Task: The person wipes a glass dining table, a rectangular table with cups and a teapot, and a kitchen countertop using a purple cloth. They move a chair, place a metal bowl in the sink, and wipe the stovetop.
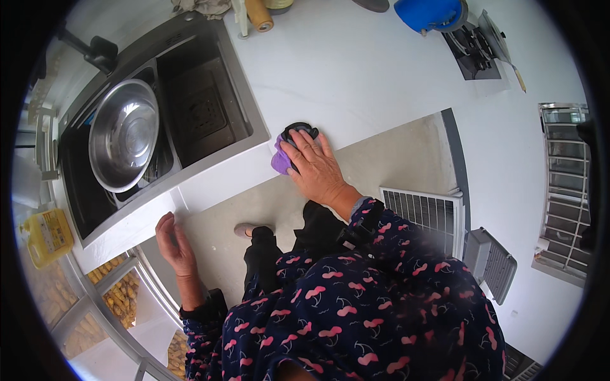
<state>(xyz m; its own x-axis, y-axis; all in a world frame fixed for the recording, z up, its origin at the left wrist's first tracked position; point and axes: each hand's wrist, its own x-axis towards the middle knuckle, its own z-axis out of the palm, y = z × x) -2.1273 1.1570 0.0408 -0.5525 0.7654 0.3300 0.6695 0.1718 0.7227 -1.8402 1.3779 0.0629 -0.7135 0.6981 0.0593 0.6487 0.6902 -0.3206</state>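
Observation:
My right hand (317, 169) presses down on a bunched purple cloth (281, 157) and a dark round item (300, 127), perhaps another cloth, at the front edge of the white countertop (343, 71). Its fingers are spread over both. My left hand (175, 243) hangs in front of the counter's front edge, fingers slightly curled and holding nothing. A double-bowl sink (259, 128) is set into the counter at the left. Over its left bowl rests a round stainless steel basin (126, 135), tilted. A dark faucet (102, 52) stands behind it.
At the back stand a blue container (424, 14), a gas stove (476, 69) and a pan (495, 38). A yellow plastic jug (47, 238) is left of the sink. Right of me are a white-framed grille (421, 214) and a grey plastic tray (493, 262). Below left is a glazed frame (116, 276).

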